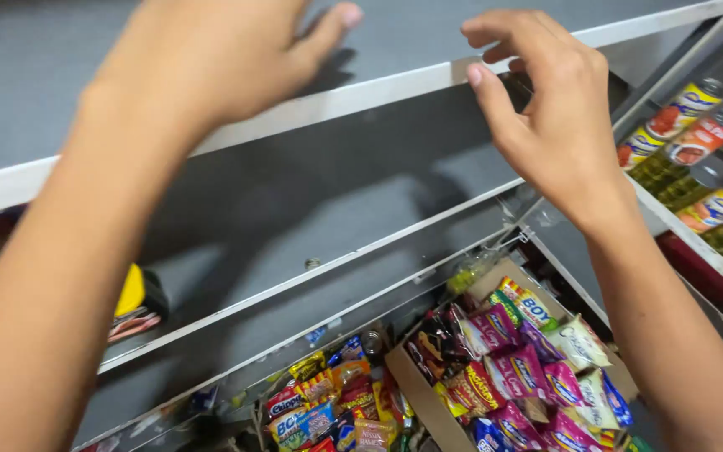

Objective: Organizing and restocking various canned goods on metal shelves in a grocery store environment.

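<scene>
- While both hands hover at the top shelf's white front edge [378,90], the left hand [211,54] rests flat, fingers together, and the right hand [546,100] curls loosely, fingers apart, gripping nothing.
- A slipping hand could, I think, knock the cans [688,125] on the neighbouring shelf into the cardboard box of snack packets [512,368] below.

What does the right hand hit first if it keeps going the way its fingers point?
Likely the white front edge of the top shelf: the right hand has curled fingers aimed up-left at that edge, with the fingertips almost on it. Depth is unclear, so contact cannot be confirmed.
</scene>
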